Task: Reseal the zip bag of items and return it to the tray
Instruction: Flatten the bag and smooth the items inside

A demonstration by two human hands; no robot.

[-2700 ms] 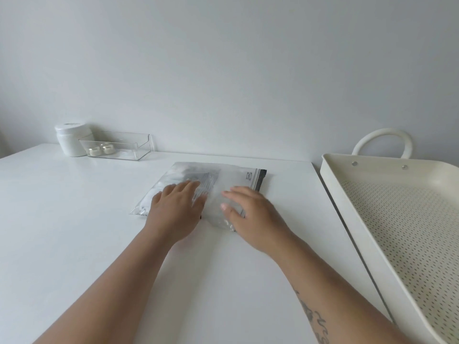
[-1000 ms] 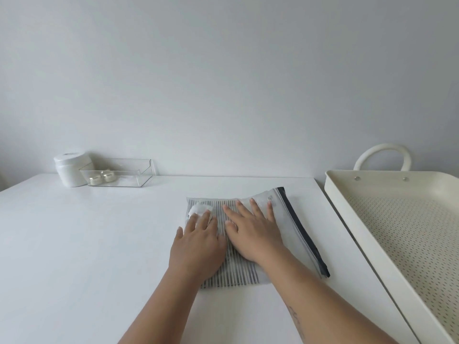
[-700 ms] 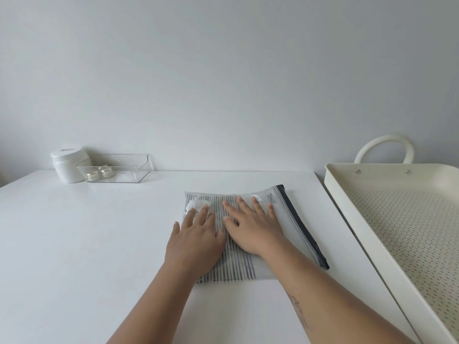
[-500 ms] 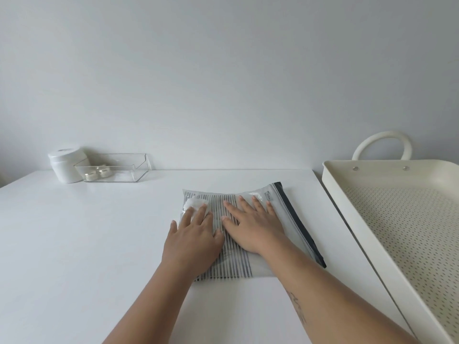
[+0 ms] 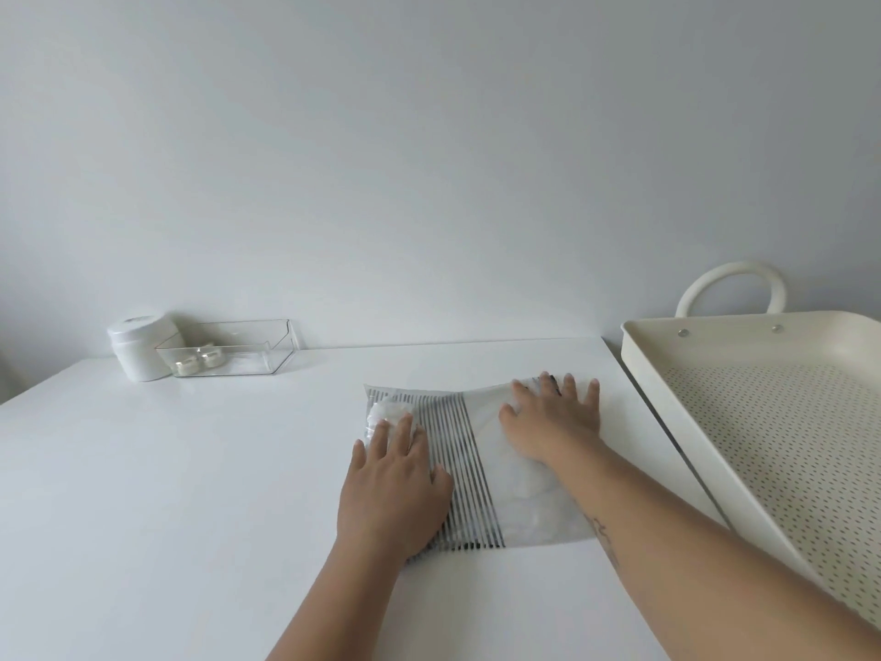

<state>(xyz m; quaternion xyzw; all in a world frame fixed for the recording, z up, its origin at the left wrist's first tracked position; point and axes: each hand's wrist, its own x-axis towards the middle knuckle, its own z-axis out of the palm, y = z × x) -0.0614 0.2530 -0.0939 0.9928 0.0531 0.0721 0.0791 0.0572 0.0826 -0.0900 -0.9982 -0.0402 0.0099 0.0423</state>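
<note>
Neither grip is closed: left hand (image 5: 391, 489) and right hand (image 5: 553, 422) press flat on the zip bag (image 5: 476, 474), which lies on the counter (image 5: 190, 493). Sealing seems in progress; the tray (image 5: 715, 326) waits empty beside.

Zip bag (image 5: 481, 465): on table (image 5: 167, 469), centre.
Hands: left hand (image 5: 393, 489) and right hand (image 5: 553, 422) flat on it.
Tray (image 5: 667, 412): right, beside table.
Jar (image 5: 138, 348), clear box (image 5: 233, 355): back left, apparently touching.

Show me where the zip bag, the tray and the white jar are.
zip bag (image 5: 476, 469): head view, on its striped middle panel.
tray (image 5: 743, 326): head view, on its far rim.
white jar (image 5: 138, 350): head view, on its side wall.
</note>
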